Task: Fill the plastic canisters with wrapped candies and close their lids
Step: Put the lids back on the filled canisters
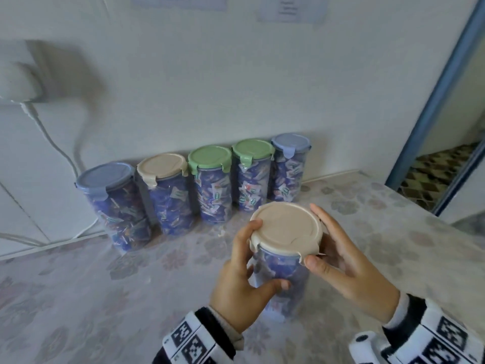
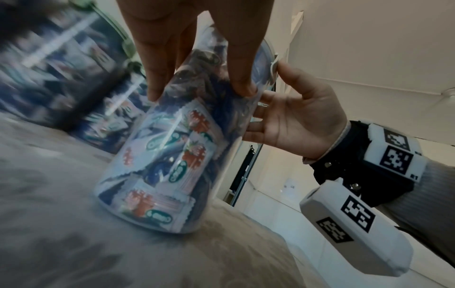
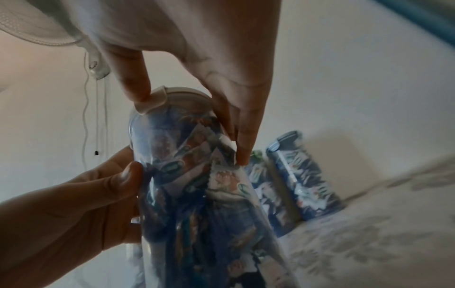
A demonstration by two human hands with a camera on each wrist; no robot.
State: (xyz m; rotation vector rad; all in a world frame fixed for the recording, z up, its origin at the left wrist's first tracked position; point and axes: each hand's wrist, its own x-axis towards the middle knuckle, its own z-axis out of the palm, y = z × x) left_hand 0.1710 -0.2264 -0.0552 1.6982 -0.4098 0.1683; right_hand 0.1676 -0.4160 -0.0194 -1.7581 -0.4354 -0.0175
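Observation:
A clear plastic canister (image 1: 278, 269) full of blue-and-white wrapped candies stands on the table in front of me with a beige lid (image 1: 286, 227) on top. My left hand (image 1: 265, 256) grips its body, with the thumb on the front and the fingers up by the lid's rim. My right hand (image 1: 315, 235) wraps the top from the right. Its thumb presses the beige lid clip (image 3: 150, 101), while its fingers lie behind the canister (image 3: 197, 175). In the left wrist view the candies (image 2: 172, 155) fill the canister down to its base.
Five filled, lidded canisters line the wall: blue (image 1: 105, 177), beige (image 1: 162, 165), green (image 1: 210, 156), green (image 1: 253, 148) and blue (image 1: 290, 141). The floral tablecloth (image 1: 105, 298) stretches left and forward. A white cable (image 1: 52, 143) hangs at the left, and a doorway (image 1: 446, 174) opens past the table's right edge.

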